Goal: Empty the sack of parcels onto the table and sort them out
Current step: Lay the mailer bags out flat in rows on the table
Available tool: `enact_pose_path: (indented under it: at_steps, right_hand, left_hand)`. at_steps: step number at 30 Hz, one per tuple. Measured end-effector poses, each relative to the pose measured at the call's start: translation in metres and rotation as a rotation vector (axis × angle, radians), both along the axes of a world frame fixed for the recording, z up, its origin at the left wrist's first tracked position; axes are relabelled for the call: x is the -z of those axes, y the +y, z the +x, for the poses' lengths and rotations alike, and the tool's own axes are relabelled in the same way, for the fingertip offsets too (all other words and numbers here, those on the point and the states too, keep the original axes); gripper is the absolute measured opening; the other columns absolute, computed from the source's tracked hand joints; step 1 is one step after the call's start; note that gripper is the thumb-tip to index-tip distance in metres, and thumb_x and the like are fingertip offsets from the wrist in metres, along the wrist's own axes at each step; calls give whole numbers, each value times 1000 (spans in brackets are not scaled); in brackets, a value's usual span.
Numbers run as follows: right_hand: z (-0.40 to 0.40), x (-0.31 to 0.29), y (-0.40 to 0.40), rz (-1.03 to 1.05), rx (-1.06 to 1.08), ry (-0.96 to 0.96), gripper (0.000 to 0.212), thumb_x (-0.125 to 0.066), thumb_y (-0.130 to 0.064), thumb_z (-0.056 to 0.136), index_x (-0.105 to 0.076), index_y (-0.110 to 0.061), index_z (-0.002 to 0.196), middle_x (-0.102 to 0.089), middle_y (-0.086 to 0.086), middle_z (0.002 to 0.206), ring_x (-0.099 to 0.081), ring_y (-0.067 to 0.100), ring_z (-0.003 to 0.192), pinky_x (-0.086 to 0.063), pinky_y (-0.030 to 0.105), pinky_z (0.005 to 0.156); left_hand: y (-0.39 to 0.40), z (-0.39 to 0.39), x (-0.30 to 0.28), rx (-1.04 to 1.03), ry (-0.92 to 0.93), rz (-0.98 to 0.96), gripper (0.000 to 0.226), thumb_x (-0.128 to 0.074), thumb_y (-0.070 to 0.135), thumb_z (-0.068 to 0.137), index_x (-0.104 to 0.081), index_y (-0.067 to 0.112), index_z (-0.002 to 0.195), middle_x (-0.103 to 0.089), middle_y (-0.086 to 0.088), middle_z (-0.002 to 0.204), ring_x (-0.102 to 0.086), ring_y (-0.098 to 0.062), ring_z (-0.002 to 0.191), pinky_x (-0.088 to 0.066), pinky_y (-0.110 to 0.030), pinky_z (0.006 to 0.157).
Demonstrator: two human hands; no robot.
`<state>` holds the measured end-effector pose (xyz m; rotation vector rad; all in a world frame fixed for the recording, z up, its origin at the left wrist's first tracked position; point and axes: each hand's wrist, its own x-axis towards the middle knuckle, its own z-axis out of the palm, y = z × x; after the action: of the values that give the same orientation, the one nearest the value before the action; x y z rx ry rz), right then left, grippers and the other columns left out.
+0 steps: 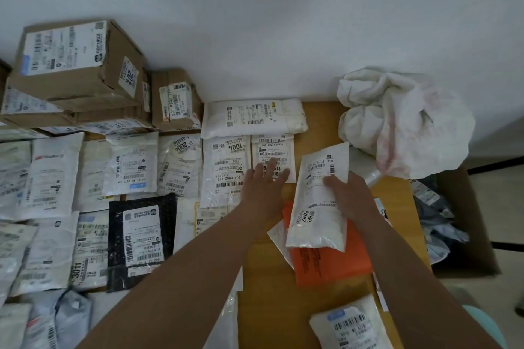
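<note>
Left hand [265, 181] flat, fingers straight, pressing a small labelled parcel [273, 157] in the sorted row. Right hand [350, 195] grips a white pouch [317, 207], tilted, just right of it. Best: hold the row still and lay the pouch flush beside, label up. Under the right hand lies an orange mailer [331, 263]. Crumpled sack [402, 122] beyond it crowds that corner; boxes [76, 65] far left.

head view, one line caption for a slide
Left hand presses a small parcel flat; right hand holds a white mailer.
</note>
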<state>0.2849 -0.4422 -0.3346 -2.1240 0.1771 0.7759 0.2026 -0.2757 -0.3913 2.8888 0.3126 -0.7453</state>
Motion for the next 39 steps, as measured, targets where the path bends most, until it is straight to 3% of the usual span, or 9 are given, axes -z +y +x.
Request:
enact_pose_path:
  at_steps: [7, 10, 16, 21, 26, 29, 32, 36, 39]
  right_hand:
    - [20, 10, 2, 12, -46, 12, 52, -62, -53, 73, -60, -22, 115, -70, -1, 105, -69, 21, 92, -57, 47, 85]
    - [25, 8, 9, -10, -80, 11, 41, -63, -41, 85, -58, -20, 119, -68, -1, 110, -67, 21, 99, -56, 43, 86]
    - [-3, -3, 6, 100, 37, 14, 34, -61, -30, 88, -52, -18, 118, -65, -3, 108, -64, 16, 93, -54, 36, 73]
    - [-49, -2, 12, 287, 41, 92, 24, -61, -18, 92, -60, -21, 116, -71, -3, 107, -70, 15, 91, -57, 32, 74]
    - [-84, -2, 16, 343, -41, 128, 19, -60, -28, 97, -63, -19, 113, -70, -9, 102, -68, 1, 87, -53, 14, 63]
    - [-104, 3, 8, 191, -117, -33, 23, -54, -36, 98, -65, -19, 108, -68, -8, 100, -64, 9, 95, -51, 23, 75]
    - [-124, 15, -14, -374, -387, -428, 41, -43, -47, 95, -60, -14, 112, -63, 9, 117, -56, 26, 110, -44, 42, 95]
    - [-155, 37, -43, -719, -644, -208, 94, -37, -82, 81, -3, -33, 153, 3, 8, 163, 4, 45, 147, -14, 65, 112]
    - [-167, 48, -60, -796, -712, -190, 101, -42, -77, 84, 19, -34, 152, 21, 6, 161, 9, 47, 146, -20, 68, 110]
  left_hand:
    - [-3, 11, -4, -87, 27, -22, 71, -41, 41, 96, -3, 29, 155, 9, -8, 163, 1, -33, 149, -7, -47, 119]
    - [-9, 4, -13, -169, -176, -97, 60, -40, 35, 96, -22, 24, 153, -14, -10, 159, -18, -32, 143, -20, -45, 115]
    - [-31, -20, -40, -833, -293, -851, 31, -38, 37, 101, -62, 19, 94, -64, 2, 87, -60, -14, 81, -46, -32, 73]
    - [-32, -49, -39, -1256, -65, -1223, 34, -58, 40, 89, -63, 21, 117, -73, -4, 102, -71, -24, 93, -57, -46, 87]
    - [-21, -87, -39, -1307, -303, -1182, 20, -51, 17, 99, -63, 18, 115, -72, -5, 104, -72, -19, 85, -61, -35, 71]
    - [-19, -110, -39, -1356, -407, -1012, 19, -46, 17, 99, -59, 20, 112, -68, -6, 101, -68, -20, 79, -57, -32, 58]
    - [-21, -130, -35, -1413, -413, -847, 23, -43, 19, 97, -55, 22, 116, -65, -7, 99, -66, -28, 83, -56, -34, 54]
    - [-29, -151, -33, -1380, -369, -800, 23, -40, 21, 94, -53, 23, 114, -64, -5, 100, -66, -30, 85, -58, -41, 65]
    - [-42, -164, -35, -1305, -291, -800, 17, -39, 18, 96, -50, 22, 109, -62, -7, 101, -64, -27, 82, -54, -34, 56]
